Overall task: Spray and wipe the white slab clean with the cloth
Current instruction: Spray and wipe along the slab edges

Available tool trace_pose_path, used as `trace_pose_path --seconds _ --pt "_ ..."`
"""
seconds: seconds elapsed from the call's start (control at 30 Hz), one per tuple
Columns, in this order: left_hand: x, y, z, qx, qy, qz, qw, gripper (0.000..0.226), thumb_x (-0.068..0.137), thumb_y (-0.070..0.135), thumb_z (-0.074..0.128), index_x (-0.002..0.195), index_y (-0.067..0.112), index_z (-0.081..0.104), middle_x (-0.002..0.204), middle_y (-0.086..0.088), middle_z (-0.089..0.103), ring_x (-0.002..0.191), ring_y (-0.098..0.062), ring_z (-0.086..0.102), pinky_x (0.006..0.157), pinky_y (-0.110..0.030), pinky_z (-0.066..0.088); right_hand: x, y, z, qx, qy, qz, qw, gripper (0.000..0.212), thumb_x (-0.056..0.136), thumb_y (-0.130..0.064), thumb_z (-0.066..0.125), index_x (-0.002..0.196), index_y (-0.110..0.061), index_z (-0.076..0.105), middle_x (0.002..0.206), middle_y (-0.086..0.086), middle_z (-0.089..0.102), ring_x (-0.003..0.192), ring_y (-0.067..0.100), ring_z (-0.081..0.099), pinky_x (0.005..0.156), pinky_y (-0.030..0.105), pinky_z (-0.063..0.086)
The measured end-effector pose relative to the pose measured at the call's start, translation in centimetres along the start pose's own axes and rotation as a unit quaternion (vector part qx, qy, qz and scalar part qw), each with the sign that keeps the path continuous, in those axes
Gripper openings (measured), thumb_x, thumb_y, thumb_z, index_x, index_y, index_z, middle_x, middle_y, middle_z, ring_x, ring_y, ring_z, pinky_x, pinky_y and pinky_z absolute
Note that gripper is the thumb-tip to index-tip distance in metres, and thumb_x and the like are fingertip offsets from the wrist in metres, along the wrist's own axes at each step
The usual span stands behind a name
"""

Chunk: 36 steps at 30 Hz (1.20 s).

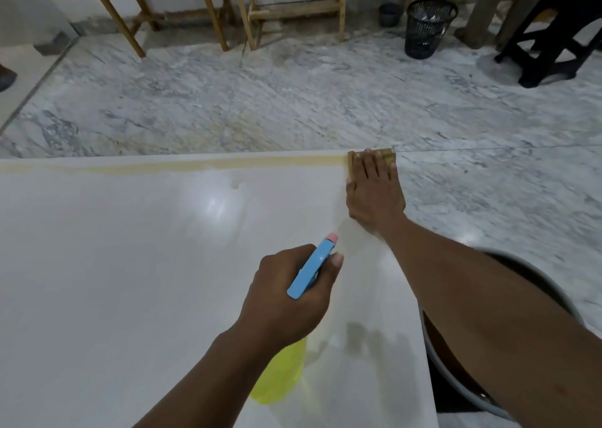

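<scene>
The white slab (pixel 136 264) fills the lower left, glossy, with a yellowish streak along its far edge. My left hand (pixel 286 297) grips a spray bottle (pixel 312 271) with a blue trigger head, pink nozzle and yellow body, held over the slab and pointing toward the far right corner. My right hand (pixel 374 193) lies flat, fingers spread, pressing a brownish-yellow cloth (pixel 387 156) onto the slab's far right corner. Most of the cloth is hidden under the hand.
A grey marble floor (pixel 260 101) lies beyond the slab. A round dark basin (pixel 508 408) sits by the slab's right edge under my right arm. Wooden frame legs (pixel 221 13), a black mesh bin (pixel 426 26) and a black stool (pixel 553 36) stand at the back.
</scene>
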<state>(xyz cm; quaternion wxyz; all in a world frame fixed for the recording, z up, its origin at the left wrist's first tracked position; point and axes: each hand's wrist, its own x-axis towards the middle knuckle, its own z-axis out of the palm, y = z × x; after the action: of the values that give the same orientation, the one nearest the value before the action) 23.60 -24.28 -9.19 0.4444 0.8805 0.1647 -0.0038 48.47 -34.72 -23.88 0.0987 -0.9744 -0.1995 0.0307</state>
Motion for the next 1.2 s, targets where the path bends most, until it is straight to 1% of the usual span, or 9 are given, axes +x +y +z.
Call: trace_pose_path --seconds 0.17,0.27,0.57,0.73,0.9,1.07,1.13,1.17,1.2 --pt "-3.5 -0.1 0.5 -0.005 -0.020 0.008 1.000 0.058 0.095 0.062 0.053 0.095 0.007 0.072 0.068 -0.015 0.060 0.063 -0.040 0.068 0.065 -0.059 0.059 -8.9 -0.5 0.0 0.013 0.004 0.005 1.000 0.066 0.098 -0.042 0.018 0.158 -0.013 0.020 0.166 0.009 0.020 0.154 0.028 0.012 0.124 0.052 0.010" --pt "-6.0 -0.1 0.9 -0.011 -0.026 0.014 1.000 0.061 0.095 0.064 0.053 0.105 0.006 0.072 0.069 -0.016 0.061 0.064 -0.041 0.067 0.066 -0.059 0.060 -15.1 -1.3 -0.1 -0.006 -0.011 0.016 1.000 0.069 0.098 -0.045 0.012 0.159 -0.014 0.014 0.168 0.008 0.012 0.155 0.027 0.005 0.125 0.051 0.005" --pt "-15.9 -0.4 1.1 0.015 -0.036 0.024 0.999 0.049 0.104 0.052 0.060 0.095 0.005 0.070 0.071 -0.018 0.067 0.058 -0.033 0.070 0.068 -0.054 0.065 -35.5 -3.5 0.7 -0.010 -0.027 0.025 0.999 0.069 0.098 -0.047 0.011 0.160 -0.016 0.007 0.169 0.007 0.003 0.155 0.026 -0.004 0.124 0.052 0.004" --pt "-22.3 -0.9 0.9 0.031 -0.052 0.015 0.998 0.047 0.104 0.053 0.059 0.108 0.008 0.074 0.077 -0.015 0.071 0.052 -0.021 0.073 0.069 -0.046 0.067 -45.3 -4.8 1.1 -0.009 -0.025 0.050 0.998 0.065 0.100 -0.044 0.021 0.159 -0.017 0.019 0.166 0.007 0.017 0.155 0.027 0.010 0.125 0.052 0.012" --pt "-27.2 -1.3 1.0 0.028 -0.063 0.014 0.998 0.043 0.105 0.051 0.059 0.107 0.011 0.075 0.081 -0.015 0.073 0.052 -0.021 0.074 0.068 -0.043 0.068 -52.5 -6.0 0.9 0.045 -0.008 0.048 0.998 0.058 0.095 -0.034 0.032 0.145 -0.011 0.050 0.150 0.010 0.049 0.142 0.031 0.042 0.118 0.049 0.026" --pt "-29.8 -1.5 1.9 0.027 -0.075 0.011 0.997 0.047 0.105 0.052 0.058 0.108 0.007 0.073 0.073 -0.011 0.067 0.052 -0.022 0.075 0.071 -0.046 0.068 -59.0 -6.5 1.8 0.107 0.026 0.034 0.993 0.062 0.106 -0.040 0.012 0.140 -0.013 0.056 0.148 0.007 0.051 0.137 0.029 0.049 0.122 0.041 0.022" --pt "-30.6 -1.4 2.2 0.027 -0.084 0.009 0.996 0.046 0.104 0.052 0.059 0.097 0.008 0.072 0.069 -0.005 0.063 0.052 -0.024 0.075 0.070 -0.044 0.067 -61.5 -7.4 -0.2 0.242 0.051 0.076 0.966 0.041 0.107 -0.032 0.029 0.138 -0.026 0.056 0.144 0.005 0.056 0.126 0.021 0.061 0.114 0.033 0.039" --pt "-31.0 -1.3 2.3 0.021 -0.091 0.010 0.996 0.045 0.104 0.052 0.060 0.090 0.011 0.071 0.068 -0.005 0.063 0.051 -0.024 0.075 0.068 -0.044 0.067 -62.2 -8.0 -2.5 0.359 0.055 0.126 0.923 0.033 0.107 -0.025 0.037 0.133 -0.034 0.056 0.132 0.007 0.065 0.108 0.010 0.068 0.099 0.024 0.050" --pt "-31.3 -1.1 2.4 0.014 -0.099 0.012 0.995 0.044 0.104 0.051 0.061 0.084 0.012 0.069 0.069 -0.008 0.064 0.050 -0.024 0.075 0.067 -0.044 0.067 -62.3 -8.2 -4.9 0.491 0.058 0.205 0.845 0.030 0.107 -0.020 0.040 0.124 -0.035 0.060 0.115 0.011 0.071 0.084 0.001 0.069 0.078 0.017 0.055"
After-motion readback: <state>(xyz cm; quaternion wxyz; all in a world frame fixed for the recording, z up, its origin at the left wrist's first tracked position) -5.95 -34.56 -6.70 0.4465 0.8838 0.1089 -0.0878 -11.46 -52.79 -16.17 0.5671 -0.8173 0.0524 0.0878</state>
